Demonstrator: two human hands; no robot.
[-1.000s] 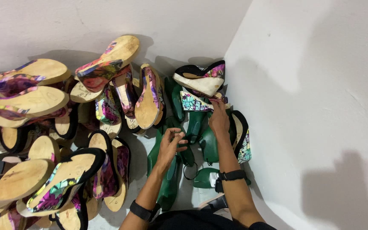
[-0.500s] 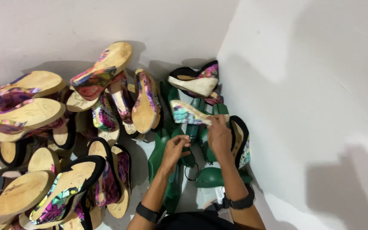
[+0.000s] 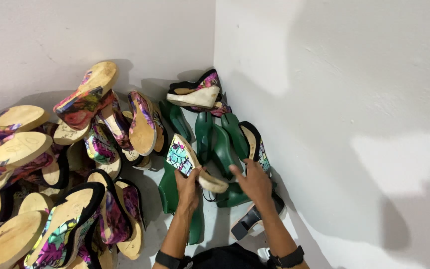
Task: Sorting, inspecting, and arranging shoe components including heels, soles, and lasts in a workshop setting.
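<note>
My left hand (image 3: 187, 187) grips a wedge shoe sole (image 3: 191, 160) with a floral-printed side and a tan bottom, held tilted above several green plastic shoe lasts (image 3: 214, 144). My right hand (image 3: 255, 182) hovers with fingers spread just right of the sole's end, over the green lasts and next to a black-edged wedge (image 3: 256, 144). Both wrists wear black bands. Another black and floral wedge (image 3: 197, 94) rests in the wall corner behind.
A large pile of floral wedge soles (image 3: 75, 164) with tan bottoms fills the left side of the floor. White walls (image 3: 324, 99) meet in a corner close behind and to the right. A dark object (image 3: 252, 224) lies by my right forearm.
My hands pulled back from the corner toward me. The floral wedge sole came out of the pile of green lasts and now sits in my left hand; my right hand has let go.
</note>
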